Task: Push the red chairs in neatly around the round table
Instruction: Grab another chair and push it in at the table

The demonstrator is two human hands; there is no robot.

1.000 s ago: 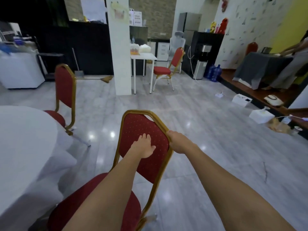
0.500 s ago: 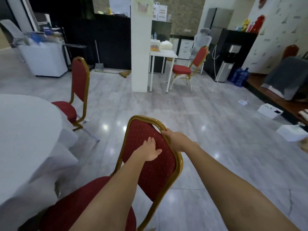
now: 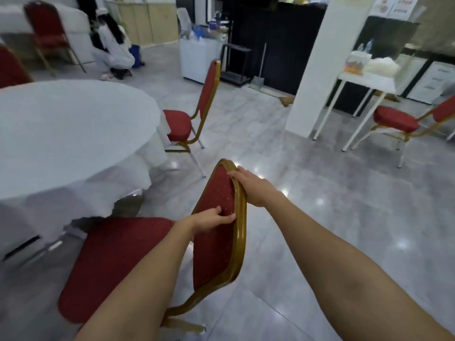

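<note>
Banquet hall, clothed round table [image 3: 73, 124], red banquet chairs [image 3: 197, 104]

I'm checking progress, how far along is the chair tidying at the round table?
Done: nothing clearly. In hand: the near chair, right hand on its gold frame, left hand on the backrest. Left: its seat sits outside the tablecloth; the far chair looks angled.

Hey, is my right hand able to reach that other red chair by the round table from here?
Probably not. The right hand grips the near chair's back, and open floor separates it from the other chair.
</note>
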